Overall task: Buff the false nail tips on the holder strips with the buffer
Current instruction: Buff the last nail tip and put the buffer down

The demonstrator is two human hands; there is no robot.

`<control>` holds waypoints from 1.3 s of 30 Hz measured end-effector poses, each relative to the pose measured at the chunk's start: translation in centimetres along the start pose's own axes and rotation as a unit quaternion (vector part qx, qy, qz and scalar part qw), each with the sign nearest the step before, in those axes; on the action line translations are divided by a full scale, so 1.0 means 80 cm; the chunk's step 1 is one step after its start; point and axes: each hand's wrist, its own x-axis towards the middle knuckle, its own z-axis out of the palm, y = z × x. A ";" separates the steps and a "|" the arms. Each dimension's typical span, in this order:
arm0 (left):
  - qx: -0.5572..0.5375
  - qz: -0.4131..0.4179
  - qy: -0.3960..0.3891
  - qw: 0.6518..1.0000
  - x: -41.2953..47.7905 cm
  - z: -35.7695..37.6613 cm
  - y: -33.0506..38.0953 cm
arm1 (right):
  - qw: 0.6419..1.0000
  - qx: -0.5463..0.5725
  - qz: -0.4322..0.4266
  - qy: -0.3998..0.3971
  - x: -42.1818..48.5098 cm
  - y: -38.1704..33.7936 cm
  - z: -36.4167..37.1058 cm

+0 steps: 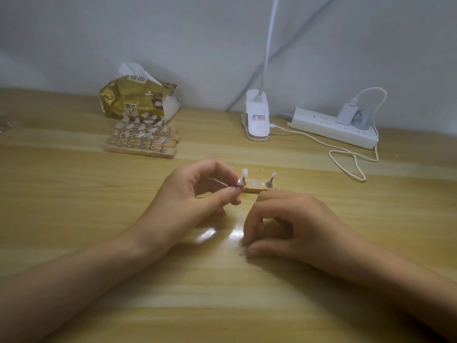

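Two hands busy, no buffer visible tbh. We've got the left hand [197, 194] pinching one lifted peg [239, 183] w/ its tip, prob for access. Right hand [284, 224] at 5 o'clock pinches a tiny clear tip [242, 251] on the table [74, 194]. Near strip [254, 188] center; stacked strips [142, 137] at 10 o'clock.

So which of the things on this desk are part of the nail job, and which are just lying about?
Part of the job:
- left hand, pinching a nail stand
- right hand, fingers on a small clear tip
- near holder strip
- stacked strips of nail tips

Lying about:
- tissue pack
- clip lamp
- power strip with charger
- white cable

No buffer is visible.
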 end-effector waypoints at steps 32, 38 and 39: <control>-0.019 -0.017 0.005 1.000 -0.002 -0.001 0.003 | 0.994 -0.057 -0.008 0.088 -0.017 -0.004 0.010; -0.019 -0.024 0.001 1.000 -0.003 -0.001 0.004 | 0.997 -0.001 -0.021 0.072 -0.016 0.006 0.005; -0.017 -0.026 -0.002 1.000 -0.003 -0.001 0.004 | 0.998 0.018 -0.016 0.066 -0.015 0.007 0.003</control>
